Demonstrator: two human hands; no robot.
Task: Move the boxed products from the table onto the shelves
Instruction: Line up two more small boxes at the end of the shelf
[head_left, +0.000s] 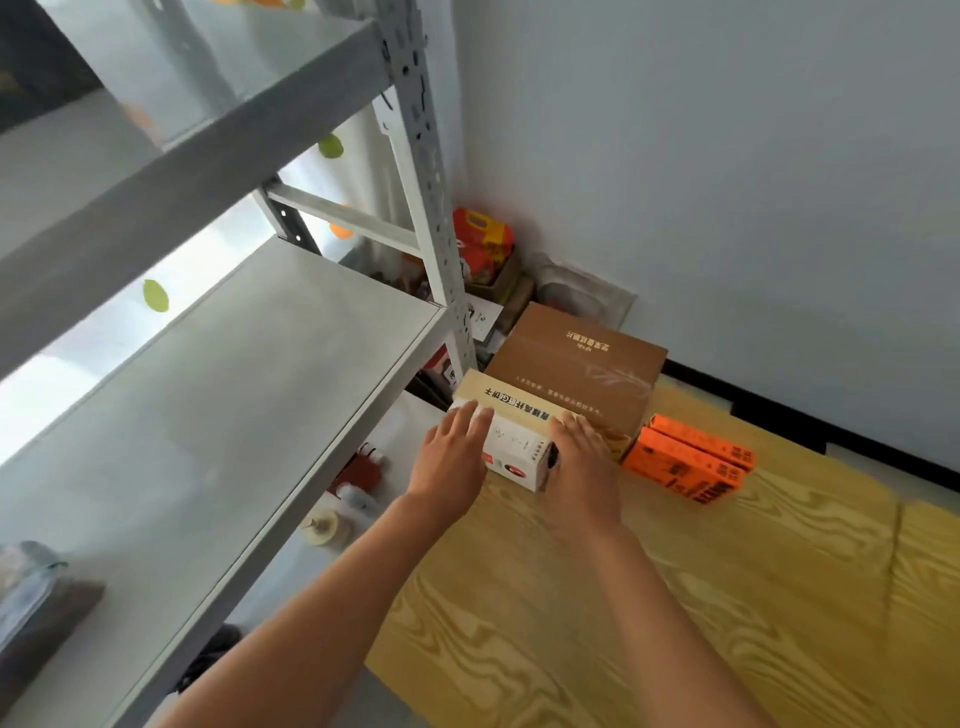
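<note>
Wood-grain bench (727, 597): cream box (511, 434), long axis left-right, flanked by left hand (452, 457) and right hand (584, 462); fingers straight, pressing its ends.

My only view comes from the head-worn camera, wide-angle, tilted forward and down over both outstretched arms; the left hand (451, 457) and right hand (583, 462) sit mid-frame, close below the lens, shelving (249, 395) left of them.
</note>
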